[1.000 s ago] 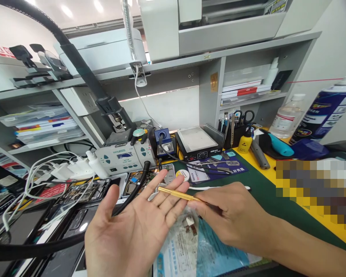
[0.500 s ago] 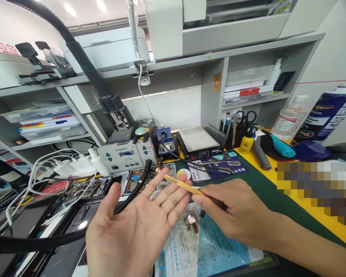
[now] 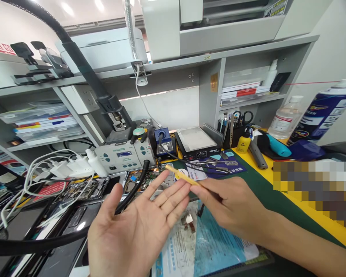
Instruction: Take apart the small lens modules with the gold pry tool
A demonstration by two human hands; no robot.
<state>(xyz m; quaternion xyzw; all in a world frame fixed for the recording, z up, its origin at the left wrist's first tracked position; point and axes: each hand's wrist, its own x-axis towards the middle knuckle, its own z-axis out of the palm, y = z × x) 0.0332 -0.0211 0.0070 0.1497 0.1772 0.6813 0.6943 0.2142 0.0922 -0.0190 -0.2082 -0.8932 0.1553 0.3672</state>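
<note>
Where right hand (image 3: 233, 209) pinches, gold tool (image 3: 181, 175) hides.

The left hand (image 3: 135, 227) lies open, palm up, fingers spread and pointing far-right. The right hand (image 3: 233, 207) reaches in from the right, fingertips pinched together near the left fingertips.

A grey soldering station (image 3: 123, 157) sits at the back of the bench beside a black hot plate (image 3: 197, 143) with a pale top, and a tangle of white chargers and cables (image 3: 60, 169) lies to the left of it. Toward the right, a blue spray can (image 3: 324, 111) and a clear plastic bottle (image 3: 285, 117) stand near a holder of scissors and tweezers (image 3: 236, 129). A thick black hose (image 3: 75, 63) arcs down from the upper left.
</note>
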